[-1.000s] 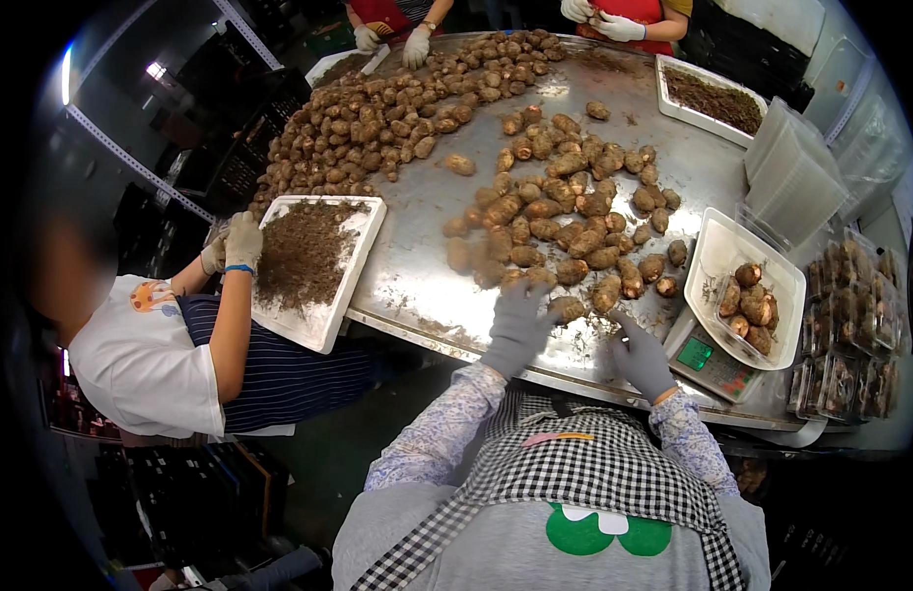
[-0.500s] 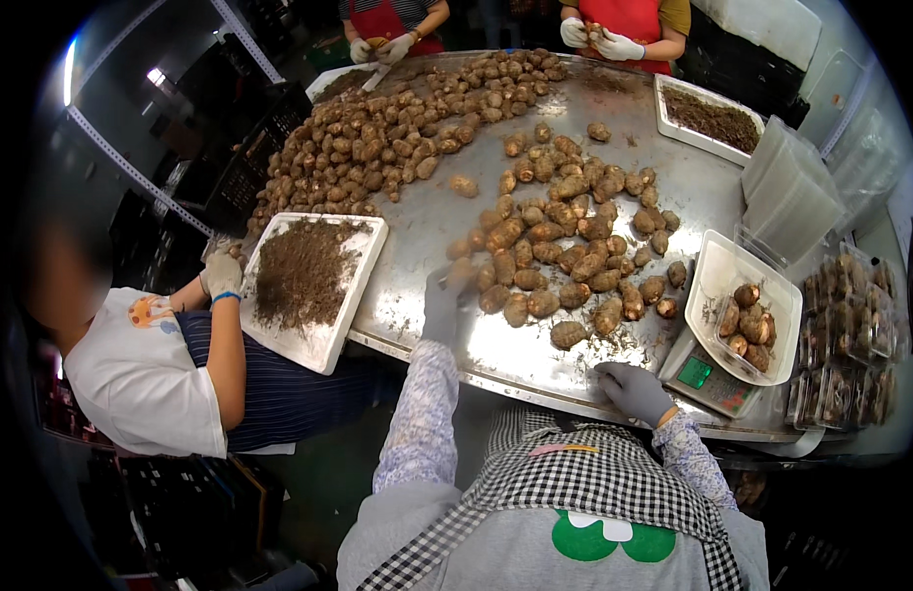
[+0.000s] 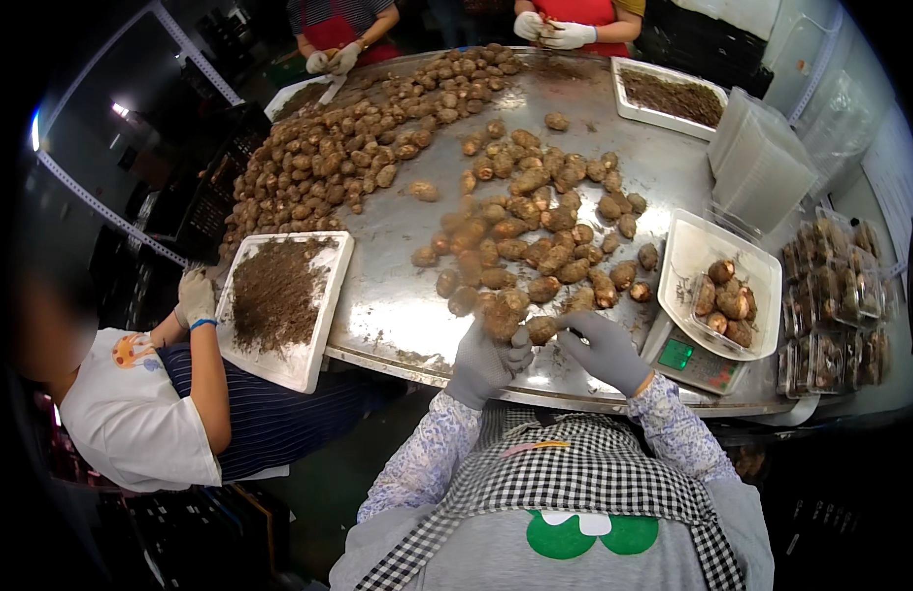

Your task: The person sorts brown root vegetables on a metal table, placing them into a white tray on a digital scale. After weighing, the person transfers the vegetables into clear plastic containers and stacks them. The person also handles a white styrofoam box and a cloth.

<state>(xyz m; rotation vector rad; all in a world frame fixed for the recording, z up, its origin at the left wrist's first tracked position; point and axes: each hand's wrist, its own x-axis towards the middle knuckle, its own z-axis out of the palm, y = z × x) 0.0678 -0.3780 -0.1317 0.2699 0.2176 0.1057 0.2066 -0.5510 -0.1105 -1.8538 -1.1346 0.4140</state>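
Observation:
Low over the near table edge, my grey-gloved left hand (image 3: 484,364) has its fingers curled round a brown taro (image 3: 502,321), slightly blurred. Beside it, my right hand (image 3: 608,355), gloved alike, reaches inward with thumb and fingers apart. Its fingertips come close to another taro (image 3: 542,329) between the hands; whether they touch it I cannot tell. Loose taros (image 3: 555,258) spread out just beyond both hands. To the right, a white tray (image 3: 767,266) sits on a digital scale (image 3: 701,366), with several taros (image 3: 727,303) in a clear container inside it.
A large taro heap (image 3: 328,148) covers the far left of the metal table (image 3: 387,295). White trays of soil (image 3: 274,295) stand left and far right. Clear empty boxes (image 3: 762,148) and packed boxes (image 3: 836,295) are stacked right. A co-worker (image 3: 146,394) sits left; two others work opposite.
My left hand has come back toward me and to the right, now with a taro. My right hand has lifted from beside the scale and moved left toward it. The view has shifted slightly.

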